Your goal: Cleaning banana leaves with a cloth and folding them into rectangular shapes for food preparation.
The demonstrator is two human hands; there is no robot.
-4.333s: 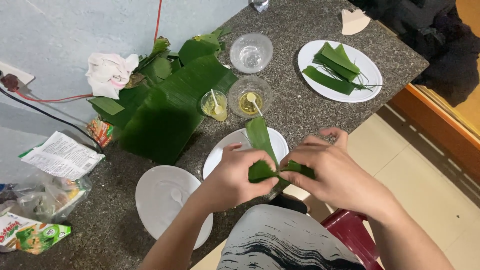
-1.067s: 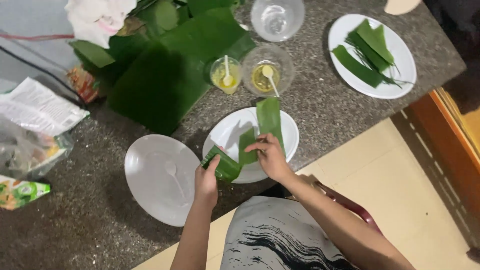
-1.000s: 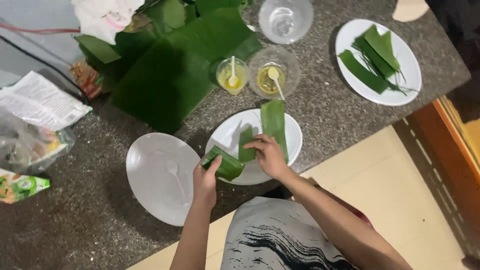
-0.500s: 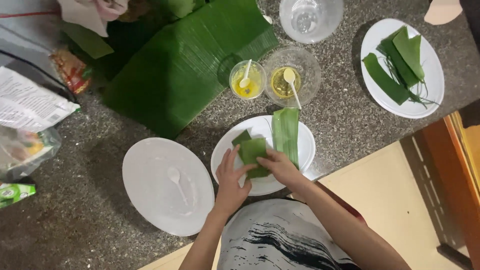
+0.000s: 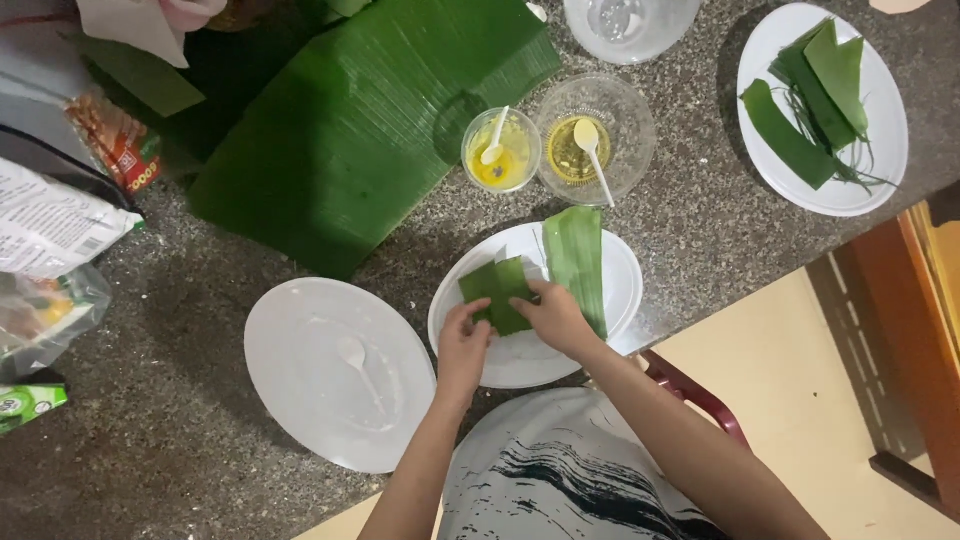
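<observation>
Both hands hold a small folded green leaf piece (image 5: 497, 291) over a white plate (image 5: 620, 300) near the counter's front edge. My left hand (image 5: 462, 345) grips its lower left edge. My right hand (image 5: 558, 318) pinches its lower right side. A long flat strip of banana leaf (image 5: 577, 258) lies on the same plate, just right of the folded piece.
A white plate with a white spoon (image 5: 335, 370) sits to the left. Behind are two clear cups of yellow liquid with spoons (image 5: 500, 152) (image 5: 592, 145), a large banana leaf (image 5: 370, 120), an empty clear bowl (image 5: 630, 25), and a plate of leaf strips (image 5: 825, 105). Packets (image 5: 60, 220) lie at left.
The camera view has shifted down and closer. My hands have brought the folded leaf piece to the middle of the plate and now both press on it.
</observation>
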